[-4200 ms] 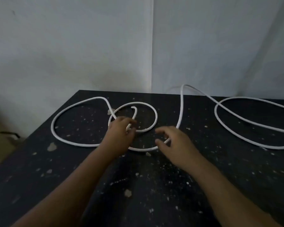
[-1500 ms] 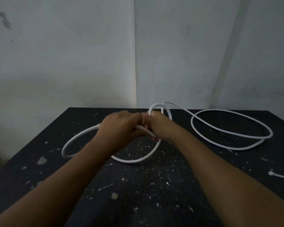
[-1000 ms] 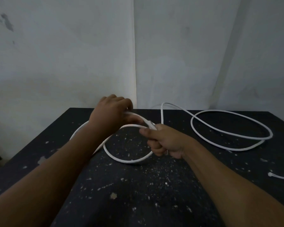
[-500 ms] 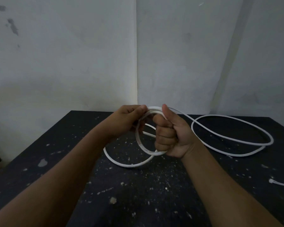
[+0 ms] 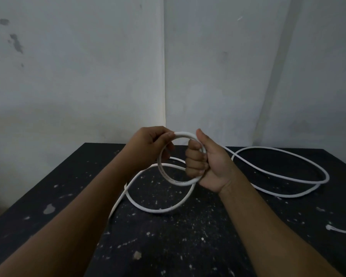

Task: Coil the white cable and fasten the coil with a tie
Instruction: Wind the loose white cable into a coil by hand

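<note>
White cable [image 5: 169,178]: a small upright loop held above a dark table [image 5: 188,246], between the two hands; the rest trails onto the tabletop.
Held loop: roughly circular, its top arc spanning from the left fingertips to the right thumb, its lower arc hanging below the right fist.
Right hand [image 5: 206,162]: closed in a fist around the right side of the loop, thumb raised and pointing up, cable passing through the palm.
Left hand [image 5: 150,144]: fingers curled, pinching the top left of the loop between thumb and fingertips.
Slack near the hands: a wider loop lying on the table below and in front of the held loop, one strand running toward the left forearm.
Slack at right: a large flat oval of cable lying on the table, well apart from the hands, joined to the fist by a strand.
Loose white end [image 5: 340,229]: a short piece at the right edge of the table; what it belongs to cannot be told.
Table: black, flecked with pale spots, set into a corner of pale walls [image 5: 88,76].
</note>
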